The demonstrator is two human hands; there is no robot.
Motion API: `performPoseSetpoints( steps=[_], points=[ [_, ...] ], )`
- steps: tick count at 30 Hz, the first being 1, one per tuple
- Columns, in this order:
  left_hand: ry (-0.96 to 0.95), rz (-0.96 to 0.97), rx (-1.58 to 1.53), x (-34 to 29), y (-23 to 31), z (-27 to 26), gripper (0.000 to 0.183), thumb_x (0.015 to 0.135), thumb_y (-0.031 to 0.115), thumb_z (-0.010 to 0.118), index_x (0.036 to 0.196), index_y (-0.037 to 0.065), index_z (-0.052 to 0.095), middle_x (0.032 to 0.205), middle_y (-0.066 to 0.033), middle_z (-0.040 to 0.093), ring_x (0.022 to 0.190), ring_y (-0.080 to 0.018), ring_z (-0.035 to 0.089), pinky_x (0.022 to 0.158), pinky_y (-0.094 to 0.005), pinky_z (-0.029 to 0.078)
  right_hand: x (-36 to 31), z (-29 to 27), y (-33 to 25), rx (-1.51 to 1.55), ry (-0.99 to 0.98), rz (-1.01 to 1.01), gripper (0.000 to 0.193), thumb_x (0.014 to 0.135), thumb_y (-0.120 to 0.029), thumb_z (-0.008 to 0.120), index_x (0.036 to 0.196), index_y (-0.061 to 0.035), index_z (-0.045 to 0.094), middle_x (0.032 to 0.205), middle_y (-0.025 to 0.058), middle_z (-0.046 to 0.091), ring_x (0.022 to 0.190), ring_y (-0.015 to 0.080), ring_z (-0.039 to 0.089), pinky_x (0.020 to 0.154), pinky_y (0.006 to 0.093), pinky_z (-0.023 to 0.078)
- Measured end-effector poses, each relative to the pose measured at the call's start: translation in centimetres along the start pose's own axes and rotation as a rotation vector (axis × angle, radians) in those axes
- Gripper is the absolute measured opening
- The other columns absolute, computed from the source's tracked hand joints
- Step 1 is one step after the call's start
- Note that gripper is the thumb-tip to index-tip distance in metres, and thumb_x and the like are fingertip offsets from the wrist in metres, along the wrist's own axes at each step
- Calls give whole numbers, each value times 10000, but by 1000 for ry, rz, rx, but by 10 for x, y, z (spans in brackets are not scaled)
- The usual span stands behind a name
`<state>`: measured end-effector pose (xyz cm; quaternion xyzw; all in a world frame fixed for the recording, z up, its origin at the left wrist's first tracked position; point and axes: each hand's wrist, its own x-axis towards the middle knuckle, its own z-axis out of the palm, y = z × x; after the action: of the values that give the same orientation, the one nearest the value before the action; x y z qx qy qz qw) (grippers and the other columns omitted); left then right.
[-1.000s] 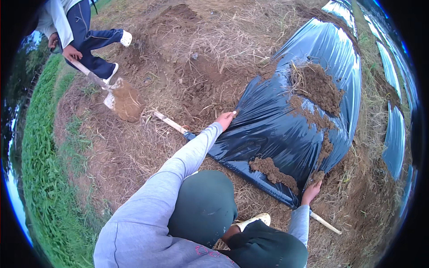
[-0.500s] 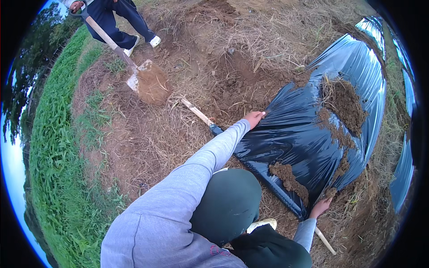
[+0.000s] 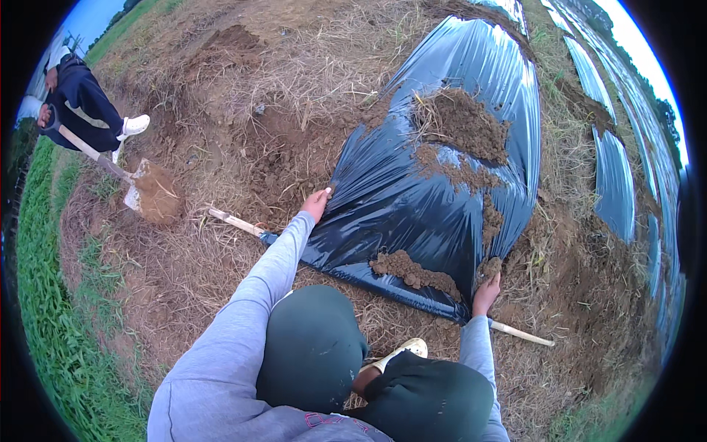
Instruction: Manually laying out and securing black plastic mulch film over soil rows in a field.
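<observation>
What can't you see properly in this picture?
Head view only:
- The wooden pole: its middle is hidden under the black plastic sheet.
- Left hand and right hand: fingertips too small to show the grip.
- The other person: upper body cut off by the picture's rim.

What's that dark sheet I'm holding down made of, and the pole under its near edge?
The sheet looks like thin plastic film, black and glossy: it mirrors the sky and creases in soft folds under the soil clumps. The pole looks like pale bare wood, matte and smooth, though I can't be certain from here.
</observation>
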<state>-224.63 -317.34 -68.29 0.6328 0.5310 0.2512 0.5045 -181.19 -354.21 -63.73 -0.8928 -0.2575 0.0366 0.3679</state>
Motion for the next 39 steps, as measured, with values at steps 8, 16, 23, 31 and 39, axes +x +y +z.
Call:
performPoseSetpoints(
  steps=[8,16,23,31,39],
  points=[
    [24,73,-54,-19,15,-14,472,995,412,466,1110,-16,626,963,-54,670,900,-119,570,865,-263,428,-3,-18,0,-86,109,-109,247,978,-165,454,1029,44,576,819,308,590,779,492,552,643,516,407],
    [37,-6,-206,-61,12,-50,418,987,367,510,1097,-17,633,913,-8,641,815,-74,549,791,-245,449,-19,-66,-29,9,121,-140,277,1000,-203,451,843,20,500,707,281,493,644,476,455,562,477,354],
    [15,-146,-247,-66,18,-47,419,985,371,514,1120,-8,628,924,-15,649,815,-80,557,790,-252,456,-19,-52,-25,0,126,-151,281,997,-206,454,848,28,499,713,277,503,661,467,472,571,471,354],
    [-32,-76,-209,-41,-6,-36,457,981,409,504,1106,-12,630,923,-33,668,832,-99,570,817,-258,442,-11,-34,-11,-17,44,-129,292,1010,-211,428,850,30,473,710,272,464,647,448,424,582,455,360],
    [6,-59,-89,-23,-34,-22,426,973,412,517,1102,30,656,931,-19,675,871,-103,569,854,-262,431,-3,-25,-6,-58,109,-186,259,992,-214,446,863,5,496,731,286,519,709,492,509,576,506,358]
  ],
)
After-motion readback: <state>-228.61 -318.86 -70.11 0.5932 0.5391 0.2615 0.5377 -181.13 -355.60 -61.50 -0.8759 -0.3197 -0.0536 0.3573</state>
